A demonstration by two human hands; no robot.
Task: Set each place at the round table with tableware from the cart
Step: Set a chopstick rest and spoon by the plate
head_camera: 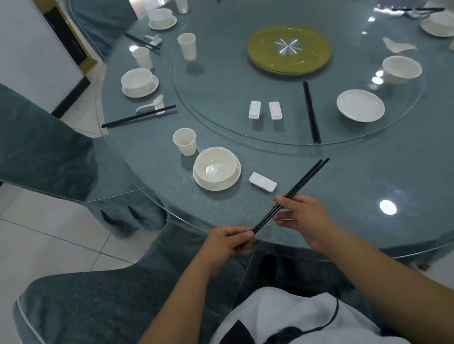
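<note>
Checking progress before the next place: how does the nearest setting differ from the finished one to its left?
The nearest rest lies bare; the left rest carries chopsticks. The near pair of chopsticks is gripped by the left hand and right hand. A spoon lies at the left setting; none shows at the nearest. Both have a bowl on a saucer and a cup.

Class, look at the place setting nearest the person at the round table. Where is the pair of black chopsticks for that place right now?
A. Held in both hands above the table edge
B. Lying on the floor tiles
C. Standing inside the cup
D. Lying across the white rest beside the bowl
A: the left hand and right hand both grip the black chopsticks, while the white rest beside the bowl lies bare.
</note>
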